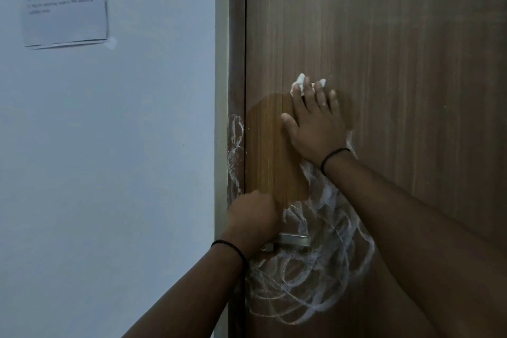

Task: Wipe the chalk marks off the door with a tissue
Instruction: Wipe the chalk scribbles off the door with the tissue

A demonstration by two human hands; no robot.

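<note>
Pressing the tissue (299,85) flat under straight fingers (315,93), the right hand (315,126) was seen above the remaining chalk marks (310,277); the left hand (252,217) was curled near the door handle (295,240).

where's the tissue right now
In the head view, the tissue is pressed flat against the door under the right hand, above the chalk marks.

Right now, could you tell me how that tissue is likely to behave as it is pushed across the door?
The tissue looks soft and crumpled, bunching under the right hand, so probably floppy and light. It may tear or shed.
</note>
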